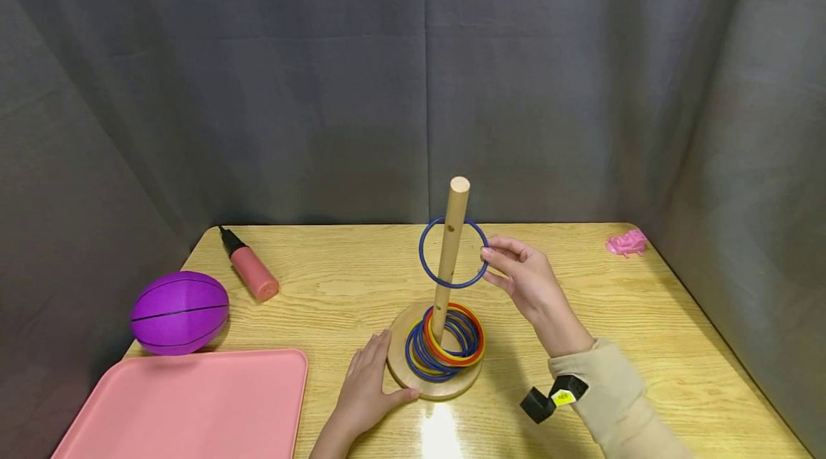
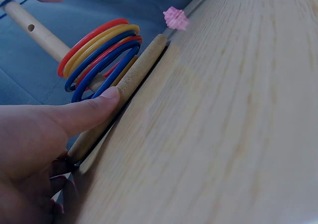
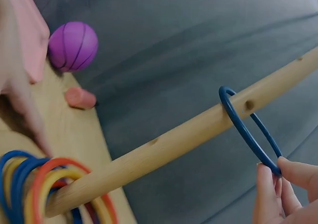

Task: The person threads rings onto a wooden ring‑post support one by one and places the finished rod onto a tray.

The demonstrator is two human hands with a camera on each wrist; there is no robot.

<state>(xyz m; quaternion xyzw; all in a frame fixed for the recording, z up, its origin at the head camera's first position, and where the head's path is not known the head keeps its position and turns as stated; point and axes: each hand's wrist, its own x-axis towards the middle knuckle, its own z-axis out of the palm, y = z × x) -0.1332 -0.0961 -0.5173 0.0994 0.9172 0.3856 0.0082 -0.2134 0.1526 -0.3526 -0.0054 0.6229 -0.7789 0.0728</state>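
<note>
A wooden peg (image 1: 448, 251) rises from a round wooden base (image 1: 442, 393). Blue, yellow and red rings (image 1: 482, 344) lie stacked loosely around its foot. My right hand (image 1: 525, 276) pinches a blue ring (image 1: 421, 258) between thumb and fingertips; in the right wrist view this ring (image 3: 246, 134) encircles the upper part of the peg (image 3: 174, 147). My left hand (image 1: 368, 391) rests against the left rim of the base, its fingers stretched along the edge. The left wrist view shows the left thumb (image 2: 92, 113) touching the base's rim (image 2: 141, 72).
A pink tray (image 1: 193, 401) lies at the front left of the table, with a purple ball (image 1: 181, 313) behind it. Near the back left is a pink-and-black hand pump (image 1: 253, 271). At the far right corner sits a small pink toy (image 1: 627, 243). Grey curtains (image 1: 323, 86) surround the table.
</note>
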